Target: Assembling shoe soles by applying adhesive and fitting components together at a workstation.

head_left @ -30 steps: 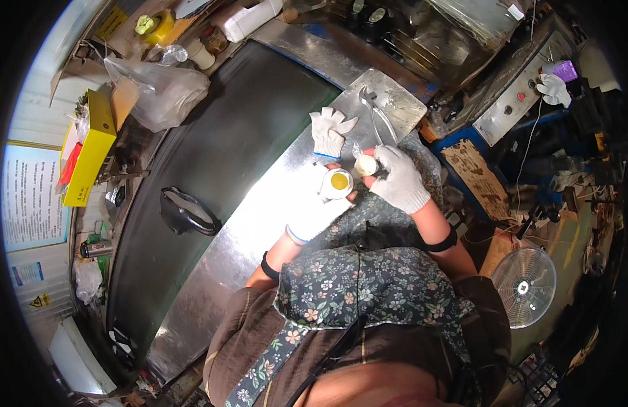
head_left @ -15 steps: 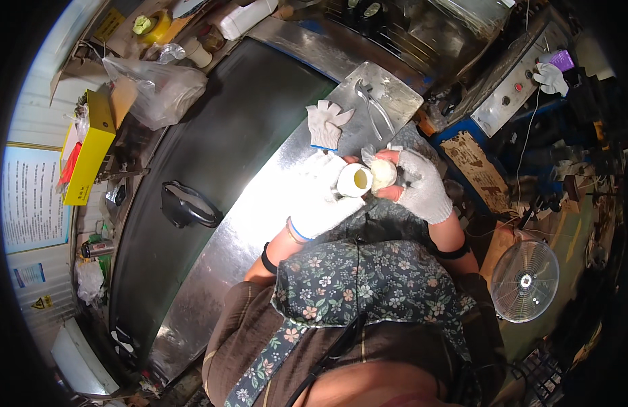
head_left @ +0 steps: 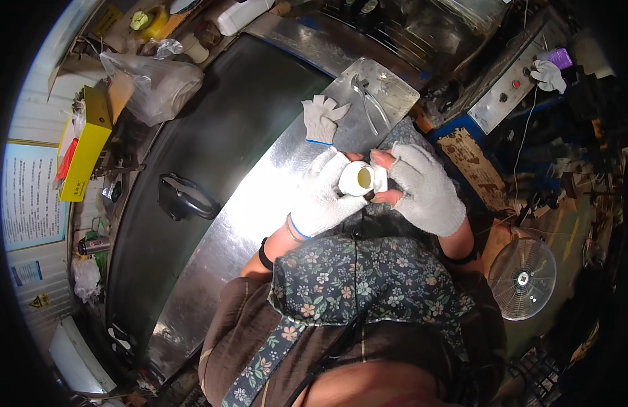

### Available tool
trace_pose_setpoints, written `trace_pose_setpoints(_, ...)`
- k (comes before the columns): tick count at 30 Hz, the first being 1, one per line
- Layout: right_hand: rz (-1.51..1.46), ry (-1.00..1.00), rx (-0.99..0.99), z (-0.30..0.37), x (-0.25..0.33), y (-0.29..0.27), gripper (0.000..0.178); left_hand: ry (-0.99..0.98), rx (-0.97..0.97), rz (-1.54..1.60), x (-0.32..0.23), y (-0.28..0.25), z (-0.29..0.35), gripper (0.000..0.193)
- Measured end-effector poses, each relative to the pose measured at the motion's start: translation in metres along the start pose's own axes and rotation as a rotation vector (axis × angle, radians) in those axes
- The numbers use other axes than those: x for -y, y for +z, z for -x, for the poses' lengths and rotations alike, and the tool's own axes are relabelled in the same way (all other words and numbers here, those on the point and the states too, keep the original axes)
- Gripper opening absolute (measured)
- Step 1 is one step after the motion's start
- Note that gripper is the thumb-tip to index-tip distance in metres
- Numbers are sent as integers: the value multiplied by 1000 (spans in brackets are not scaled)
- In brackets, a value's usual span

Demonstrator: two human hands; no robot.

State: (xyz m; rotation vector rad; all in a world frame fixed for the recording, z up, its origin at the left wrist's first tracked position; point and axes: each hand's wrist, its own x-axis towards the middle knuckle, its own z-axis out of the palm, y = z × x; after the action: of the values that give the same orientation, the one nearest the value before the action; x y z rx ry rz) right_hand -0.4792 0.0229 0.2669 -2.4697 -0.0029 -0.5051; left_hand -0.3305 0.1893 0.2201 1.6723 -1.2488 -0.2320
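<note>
Cluttered workshop is spreading all around me, and a long steel bench (head_left: 259,203) is running diagonally under my arms, glare shining off its bare middle. Both my hands are wearing white knit gloves with cut-off fingertips. My left hand (head_left: 324,197) is wrapping around a small white cup (head_left: 358,179), fingers closed on its side, and the cup's open mouth is facing up at me with a yellowish inside showing. My right hand (head_left: 426,190) is closing in from the other side, bare fingertips (head_left: 382,160) touching the cup's rim and a small white piece just beside it; whether it is gripping that piece or only pressing on it, I cannot tell. Cup is sitting between both hands, above the bench's near edge, just in front of my chest. Spare glove (head_left: 322,119) is lying flat on the bench beyond my hands, and pliers (head_left: 368,102) are lying near it, further right. Dark pan (head_left: 185,197) is resting on the black surface left of the bench. Yellow box (head_left: 86,152) is standing far left beside a clear plastic bag (head_left: 154,85). Fan (head_left: 524,278) is sitting low on my right. Another glove (head_left: 550,73) is lying on the grey control box (head_left: 507,91) far right.
</note>
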Motion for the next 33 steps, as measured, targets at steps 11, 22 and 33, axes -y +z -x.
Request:
trace_pose_setpoints(11, 246, -105, 249, -23, 11, -6, 44, -16, -48, -174, 11, 16, 17, 54)
trace_pose_setpoints(22, 115, 16, 187, -35, -14, 16, 40, -170, 56, -50, 24, 23, 5, 62)
trace_pose_setpoints(33, -56, -205, 270, -30, -13, 7, 46, 37, 339, 163, 52, 3, 11, 79)
